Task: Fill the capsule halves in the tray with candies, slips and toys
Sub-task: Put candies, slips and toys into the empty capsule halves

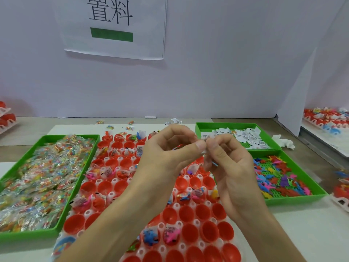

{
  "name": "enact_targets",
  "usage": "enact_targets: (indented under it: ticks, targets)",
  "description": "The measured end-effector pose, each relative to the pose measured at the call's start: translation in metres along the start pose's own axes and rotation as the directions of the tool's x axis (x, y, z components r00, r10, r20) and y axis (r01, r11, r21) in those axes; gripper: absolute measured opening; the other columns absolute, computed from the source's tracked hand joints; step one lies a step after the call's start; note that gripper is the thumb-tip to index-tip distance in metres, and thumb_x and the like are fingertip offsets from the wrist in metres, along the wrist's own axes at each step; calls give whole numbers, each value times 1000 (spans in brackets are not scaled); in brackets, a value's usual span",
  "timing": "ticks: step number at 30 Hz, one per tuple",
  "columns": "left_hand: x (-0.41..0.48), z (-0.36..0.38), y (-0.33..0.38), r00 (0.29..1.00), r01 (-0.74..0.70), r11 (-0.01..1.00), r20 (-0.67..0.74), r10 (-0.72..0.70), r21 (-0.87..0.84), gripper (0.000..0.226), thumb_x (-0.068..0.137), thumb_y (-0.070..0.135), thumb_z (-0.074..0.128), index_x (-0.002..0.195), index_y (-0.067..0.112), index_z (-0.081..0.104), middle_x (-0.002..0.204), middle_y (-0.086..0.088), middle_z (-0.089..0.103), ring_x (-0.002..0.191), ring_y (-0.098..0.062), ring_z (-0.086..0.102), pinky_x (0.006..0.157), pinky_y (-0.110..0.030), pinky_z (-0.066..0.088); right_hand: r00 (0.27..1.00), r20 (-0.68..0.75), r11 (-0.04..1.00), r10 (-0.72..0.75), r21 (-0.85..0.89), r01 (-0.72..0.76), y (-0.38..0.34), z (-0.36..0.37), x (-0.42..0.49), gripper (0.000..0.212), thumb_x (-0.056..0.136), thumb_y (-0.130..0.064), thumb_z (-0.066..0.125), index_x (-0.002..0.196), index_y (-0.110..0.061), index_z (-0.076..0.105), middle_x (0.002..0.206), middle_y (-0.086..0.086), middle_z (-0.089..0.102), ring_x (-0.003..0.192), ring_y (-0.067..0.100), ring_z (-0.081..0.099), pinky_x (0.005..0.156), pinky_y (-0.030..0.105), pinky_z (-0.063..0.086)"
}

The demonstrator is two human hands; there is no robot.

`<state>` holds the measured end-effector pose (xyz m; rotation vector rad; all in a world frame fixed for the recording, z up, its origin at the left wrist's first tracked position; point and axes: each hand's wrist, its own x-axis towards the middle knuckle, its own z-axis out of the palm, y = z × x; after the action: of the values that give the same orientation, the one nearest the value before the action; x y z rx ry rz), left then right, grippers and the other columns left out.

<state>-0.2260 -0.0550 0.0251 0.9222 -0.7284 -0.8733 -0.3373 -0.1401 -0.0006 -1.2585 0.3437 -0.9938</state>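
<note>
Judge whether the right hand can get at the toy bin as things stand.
Probably yes: the toy bin lies open to the right of the right hand with nothing between, though it is pinching a small item.

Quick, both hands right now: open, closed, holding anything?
Left hand: closed, pinching a small white slip between thumb and forefinger.
Right hand: closed, pinching the same slip from the other side.

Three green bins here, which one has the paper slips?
The far right green bin, holding white printed slips. The near right bin in front of it holds coloured toys; the left bin holds wrapped candies.
</note>
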Motion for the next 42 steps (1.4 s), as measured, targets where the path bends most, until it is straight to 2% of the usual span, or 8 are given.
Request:
enact_targets:
  ticks: [10,13,17,20,24,31,39,42]
  targets:
    - [4,-8,1,993,86,996,-82,-87,-12,21,60,4,77,78,13,69,78,-2,72,81,-19,75,71,-21,58,998,51,977,-24,-209,34,1,-6,5,29,75,-41,82,79,-17,66,71,-1,59,59,14,54,61,26,50]
    - [5,-11,0,984,72,996,-159,-78,-44,21,58,0,76,72,13,68,83,-7,72,82,-20,75,70,-21,58,989,46,933,-140,-327,148,-10,-29,16,18,83,-43,75,80,-26,71,73,-3,66,59,10,58,60,21,52]
    - [8,-16,4,974,53,995,-216,-70,-85,22,61,-4,73,72,12,64,83,-8,70,79,-20,75,71,-24,60,962,-97,653,-255,-751,98,-20,-91,35,13,90,-32,70,79,-27,72,72,-9,69,62,4,59,62,21,50]
    - [7,-14,6,971,80,995,-221,-92,-66,27,77,-14,68,71,11,63,95,-18,74,87,-26,77,71,-25,61,991,-127,298,44,-945,-134,-8,-122,40,9,87,-23,76,86,-31,72,84,-14,70,72,0,59,68,23,50]
    - [6,-12,7,969,75,996,-231,-84,-47,28,83,-15,64,71,11,62,106,-22,74,91,-29,77,72,-26,61,950,-73,125,303,-985,-115,3,-125,40,12,86,-31,77,94,-37,72,82,-18,62,66,-3,51,54,12,32]
    - [5,-14,10,977,93,995,-191,-99,-43,31,80,-14,65,65,14,64,90,-13,72,88,-27,77,70,-28,61,981,-76,209,181,-971,-114,6,-119,40,5,84,-31,79,81,-30,75,80,-12,70,70,1,61,59,19,39]
    - [7,-16,10,979,96,994,-176,-103,-47,35,82,-15,65,64,15,65,85,-11,72,85,-27,77,68,-27,61,994,-104,319,-44,-944,-85,4,-115,42,15,93,-29,68,80,-30,75,69,-23,65,66,-10,59,58,9,34]
    - [7,-16,7,976,104,994,-188,-106,-21,38,82,-16,65,60,16,65,81,-9,73,83,-26,77,68,-28,61,993,-59,522,-98,-853,1,-4,-103,40,14,90,-26,71,77,-30,75,68,-15,72,67,-6,65,61,10,44]
